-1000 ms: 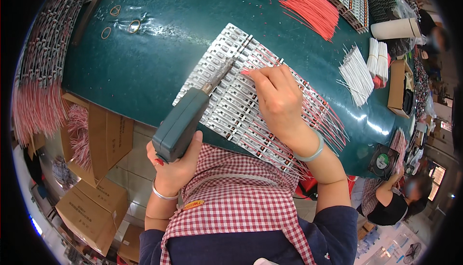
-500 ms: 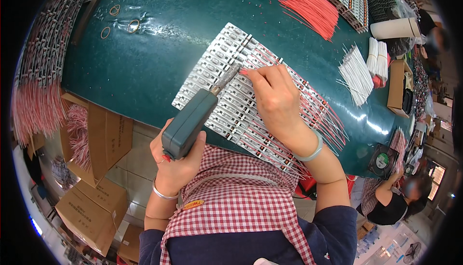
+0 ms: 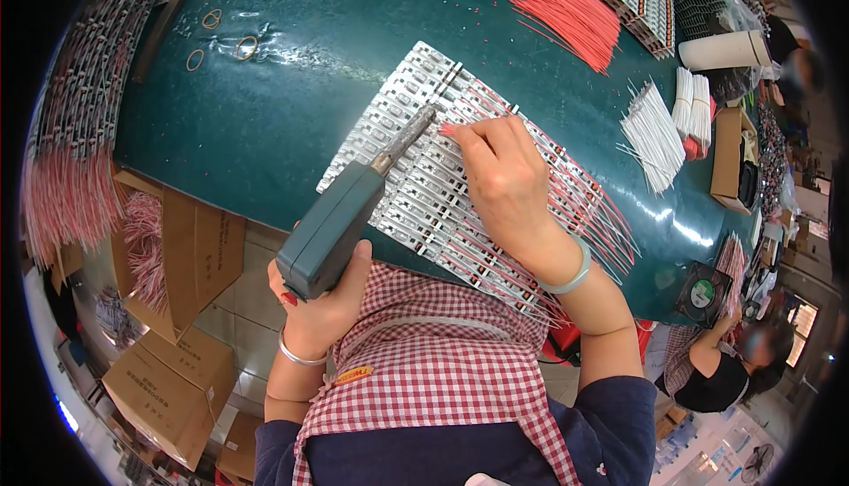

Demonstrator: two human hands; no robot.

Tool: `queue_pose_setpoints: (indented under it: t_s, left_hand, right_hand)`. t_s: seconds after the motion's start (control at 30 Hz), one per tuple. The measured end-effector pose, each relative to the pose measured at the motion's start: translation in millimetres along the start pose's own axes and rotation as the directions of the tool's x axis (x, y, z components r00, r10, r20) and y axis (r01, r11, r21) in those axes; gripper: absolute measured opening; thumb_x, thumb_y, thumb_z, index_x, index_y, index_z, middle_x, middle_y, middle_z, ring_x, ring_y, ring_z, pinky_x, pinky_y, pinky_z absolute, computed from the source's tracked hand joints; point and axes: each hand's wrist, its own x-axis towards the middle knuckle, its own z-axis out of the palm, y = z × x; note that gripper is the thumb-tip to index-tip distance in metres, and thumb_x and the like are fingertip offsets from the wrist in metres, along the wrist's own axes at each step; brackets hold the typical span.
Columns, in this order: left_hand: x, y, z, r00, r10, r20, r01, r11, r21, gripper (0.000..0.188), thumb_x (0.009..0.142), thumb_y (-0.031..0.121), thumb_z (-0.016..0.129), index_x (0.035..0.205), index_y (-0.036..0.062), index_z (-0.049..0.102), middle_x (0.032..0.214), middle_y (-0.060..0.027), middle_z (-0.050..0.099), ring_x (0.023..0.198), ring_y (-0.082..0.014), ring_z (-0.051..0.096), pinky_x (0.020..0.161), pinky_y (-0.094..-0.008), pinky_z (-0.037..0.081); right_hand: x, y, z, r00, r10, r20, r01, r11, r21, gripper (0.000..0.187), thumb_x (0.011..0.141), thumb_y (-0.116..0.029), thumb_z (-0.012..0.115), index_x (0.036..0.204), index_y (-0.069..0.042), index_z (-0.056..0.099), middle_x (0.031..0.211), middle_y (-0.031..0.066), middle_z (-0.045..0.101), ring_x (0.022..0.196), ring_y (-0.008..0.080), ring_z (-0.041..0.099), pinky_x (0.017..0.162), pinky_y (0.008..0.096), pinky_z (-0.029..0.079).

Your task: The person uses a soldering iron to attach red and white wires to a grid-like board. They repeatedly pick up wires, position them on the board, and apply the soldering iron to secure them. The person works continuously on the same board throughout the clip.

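Centre of frame: strip panel point(image 3: 416, 176) on green table point(image 3: 292, 106).
Left hand point(image 3: 323, 305): fist closed round soldering gun point(image 3: 340, 221).
Right hand point(image 3: 504, 181): fingertips pinching red wire point(image 3: 460, 119).

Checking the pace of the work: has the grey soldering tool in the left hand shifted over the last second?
Yes. The soldering tool in the left hand moved up and right along the panel of metal strips, toward the right hand.

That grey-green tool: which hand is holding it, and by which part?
The left hand grips the soldering tool by the rear end of its thick body; the metal tip points at the strips.
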Motion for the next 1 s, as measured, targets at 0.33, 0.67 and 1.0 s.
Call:
queue_pose_setpoints:
  t_s: [0.33,0.67,1.0]
  left_hand:
    - [-2,0,0,0.999,0.028,-0.017,-0.029,0.999,-0.027,0.016,0.076,0.001,0.075,0.09,-0.0028,0.069,0.08,-0.0085,0.07,0.065,-0.0143,0.066,0.066,-0.0267,0.052]
    - [-8,-4,-4,0.998,-0.028,-0.05,0.024,0.997,-0.069,0.02,0.076,0.001,0.075,0.094,-0.004,0.069,0.08,-0.0076,0.07,0.067,-0.011,0.064,0.06,-0.0243,0.05]
    - [-7,-6,-5,0.992,0.126,0.018,-0.126,0.992,0.011,0.016,0.075,-0.003,0.074,0.09,-0.0033,0.067,0.083,-0.0061,0.065,0.068,-0.0101,0.06,0.059,-0.0237,0.048]
  right_hand:
    - [1,-1,-1,1.0,0.002,-0.002,-0.002,1.0,-0.001,0.018,0.075,-0.001,0.068,0.092,0.001,0.067,0.081,0.0075,0.056,0.075,0.0227,0.055,0.058,0.0327,0.047]
    - [-3,-9,-9,0.998,-0.02,-0.056,0.023,0.999,0.042,0.021,0.072,0.0,0.067,0.093,0.0,0.067,0.083,0.0073,0.059,0.075,0.0222,0.056,0.057,0.0326,0.047]
    - [-7,-10,-3,1.0,0.011,0.003,-0.011,0.999,0.047,0.019,0.074,0.001,0.068,0.093,0.001,0.067,0.084,0.0076,0.059,0.076,0.0219,0.057,0.056,0.0317,0.047]
